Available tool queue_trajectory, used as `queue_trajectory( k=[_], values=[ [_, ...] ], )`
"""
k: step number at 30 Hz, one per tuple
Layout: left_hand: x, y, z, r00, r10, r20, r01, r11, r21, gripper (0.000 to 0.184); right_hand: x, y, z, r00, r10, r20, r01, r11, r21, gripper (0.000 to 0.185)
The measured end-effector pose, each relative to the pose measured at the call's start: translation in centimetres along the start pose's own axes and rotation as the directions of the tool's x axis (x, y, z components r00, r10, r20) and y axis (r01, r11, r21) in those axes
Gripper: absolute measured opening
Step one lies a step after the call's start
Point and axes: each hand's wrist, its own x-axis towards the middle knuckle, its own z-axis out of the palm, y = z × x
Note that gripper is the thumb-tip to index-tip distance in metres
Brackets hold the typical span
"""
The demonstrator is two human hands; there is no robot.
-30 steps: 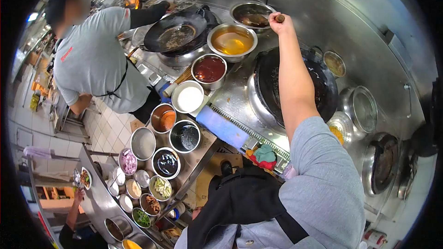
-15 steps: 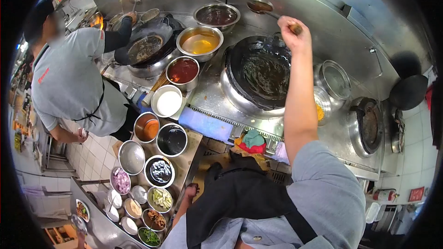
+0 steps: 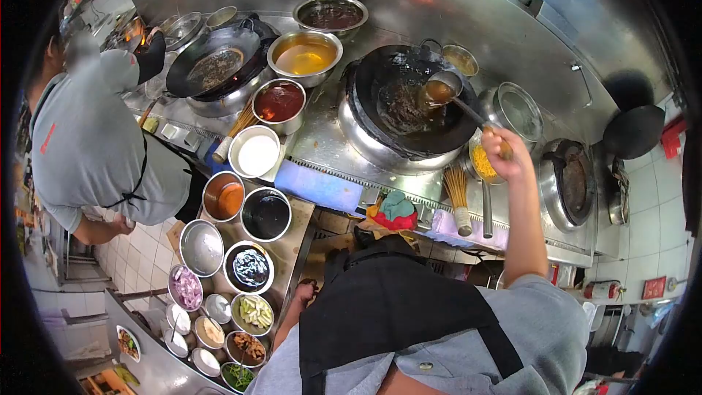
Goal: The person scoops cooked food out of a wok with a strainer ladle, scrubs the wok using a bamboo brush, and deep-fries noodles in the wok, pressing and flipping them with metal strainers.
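Observation:
My right hand (image 3: 510, 155) is closed round the wooden handle of a ladle (image 3: 442, 88). The ladle's bowl holds brown liquid and hangs over the large black wok (image 3: 409, 113), which has dark liquid in its bottom. Low beside my body, my left hand (image 3: 306, 291) hangs near the edge of the ingredient counter; its fingers are too small and partly hidden to read. Left of the wok stand a bowl of golden liquid (image 3: 305, 57), a bowl of dark liquid (image 3: 330, 14) and a pot of red sauce (image 3: 279, 102).
A co-worker (image 3: 95, 132) stands at the left by another wok (image 3: 216, 64). Several pots and ingredient bowls, with a black sauce pot (image 3: 266, 215), line the counter. A bamboo brush (image 3: 458, 201) and a strainer (image 3: 483, 164) lie right of centre. Cloths (image 3: 395, 211) rest on the stove's front edge.
The ladle has come from the dark liquid bowl at the back, across to the right, and down over the wok. My right hand has lowered toward me. The view has shifted right.

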Motion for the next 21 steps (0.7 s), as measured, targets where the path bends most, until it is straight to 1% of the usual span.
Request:
queue_trajectory(
  k=[1, 2, 3, 4, 5, 6, 7, 8, 9, 10, 11, 12, 13, 14, 15, 16, 17, 18, 19, 20, 21],
  values=[
    [-0.4, -0.2, 0.3, 0.997, -0.077, 0.007, 0.078, 0.993, -0.089, 0.013, -0.9, -0.1, 0.4, 0.994, -0.063, -0.089, 0.031, 0.948, -0.318, 0.017],
    [-0.8, -0.4, 0.5, 0.987, -0.158, 0.018, 0.158, 0.970, -0.185, 0.013, -1.7, 0.2, 1.1, 0.995, -0.054, -0.088, 0.023, 0.948, -0.317, 0.017],
    [-1.1, -0.3, 0.9, 0.968, -0.245, 0.045, 0.248, 0.921, -0.300, 0.013, -2.2, 0.6, 2.5, 0.971, -0.182, -0.152, 0.019, 0.699, -0.715, 0.020],
    [-1.2, -0.4, 1.2, 0.940, -0.330, 0.086, 0.335, 0.844, -0.420, 0.012, -2.1, 0.8, 3.2, 0.935, -0.323, -0.145, -0.045, 0.300, -0.953, 0.024],
    [-1.3, -0.5, 1.5, 0.899, -0.415, 0.136, 0.420, 0.732, -0.537, 0.012, -1.3, 0.8, 3.4, 0.939, -0.313, -0.143, -0.044, 0.302, -0.952, 0.024],
    [-1.5, -0.1, 1.6, 0.886, -0.442, 0.141, 0.439, 0.701, -0.563, 0.012, -0.1, 0.4, 3.7, 0.932, -0.363, 0.012, 0.045, 0.083, -0.996, 0.030],
    [-2.0, 1.0, 1.6, 0.871, -0.469, 0.147, 0.459, 0.672, -0.582, 0.012, 1.2, 0.1, 3.9, 0.910, -0.378, 0.169, 0.125, -0.139, -0.982, 0.036],
    [-2.5, 2.0, 1.5, 0.877, -0.469, 0.103, 0.440, 0.698, -0.565, 0.011, 3.5, -0.5, 4.2, 0.907, -0.347, 0.237, 0.224, -0.079, -0.971, 0.040],
    [-3.5, 4.5, 1.0, 0.882, -0.468, 0.060, 0.422, 0.724, -0.546, 0.011, 5.9, -0.5, 5.3, 0.903, -0.345, 0.254, 0.282, 0.032, -0.959, 0.037],
    [-4.8, 7.3, 0.6, 0.890, -0.455, -0.021, 0.384, 0.774, -0.504, 0.011, 8.2, -0.7, 7.2, 0.911, -0.346, 0.227, 0.246, 0.011, -0.969, 0.036],
    [-6.5, 10.9, 0.0, 0.893, -0.438, -0.103, 0.348, 0.818, -0.457, 0.012, 11.3, -0.9, 8.3, 0.913, -0.310, 0.265, 0.300, 0.070, -0.951, 0.035],
    [-7.3, 12.8, -0.1, 0.889, -0.430, -0.155, 0.328, 0.836, -0.440, 0.013, 15.3, -0.9, 9.3, 0.911, -0.272, 0.310, 0.353, 0.128, -0.927, 0.035],
    [-8.2, 14.7, -0.3, 0.883, -0.422, -0.206, 0.309, 0.853, -0.421, 0.013, 19.8, -0.6, 10.4, 0.893, -0.308, 0.327, 0.380, 0.130, -0.916, 0.037],
    [-8.7, 15.7, -0.2, 0.855, -0.476, -0.204, 0.328, 0.802, -0.499, 0.016, 23.0, 0.2, 12.2, 0.892, -0.319, 0.320, 0.376, 0.132, -0.917, 0.038],
    [-8.7, 16.4, -0.2, 0.827, -0.528, -0.196, 0.340, 0.745, -0.574, 0.019, 25.8, 1.2, 14.1, 0.893, -0.323, 0.314, 0.362, 0.098, -0.927, 0.040],
    [-8.6, 15.1, 0.7, 0.818, -0.524, -0.237, 0.293, 0.734, -0.612, 0.023, 29.2, 2.1, 15.1, 0.907, -0.300, 0.295, 0.348, 0.137, -0.928, 0.041],
    [-8.5, 12.9, 2.1, 0.809, -0.533, -0.249, 0.287, 0.727, -0.623, 0.023, 31.4, 3.3, 16.7, 0.907, -0.329, 0.263, 0.295, 0.052, -0.954, 0.035],
    [-8.7, 10.3, 3.7, 0.826, -0.509, -0.243, 0.229, 0.696, -0.681, 0.022, 33.8, 4.0, 17.9, 0.932, -0.287, 0.222, 0.229, -0.008, -0.973, 0.022],
    [-8.9, 9.0, 4.6, 0.843, -0.483, -0.238, 0.169, 0.658, -0.734, 0.022, 37.8, 4.7, 18.1, 0.946, -0.260, 0.193, 0.183, -0.064, -0.981, 0.013],
    [-9.8, 9.6, 5.1, 0.815, -0.536, -0.219, 0.190, 0.605, -0.773, 0.021, 38.1, 5.6, 19.1, 0.966, -0.228, 0.119, 0.132, 0.044, -0.990, 0.011],
    [-10.2, 9.1, 5.8, 0.803, -0.557, -0.213, 0.183, 0.570, -0.801, 0.021, 38.1, 6.5, 20.3, 0.981, -0.188, 0.047, 0.076, 0.148, -0.986, 0.009]
  ],
)
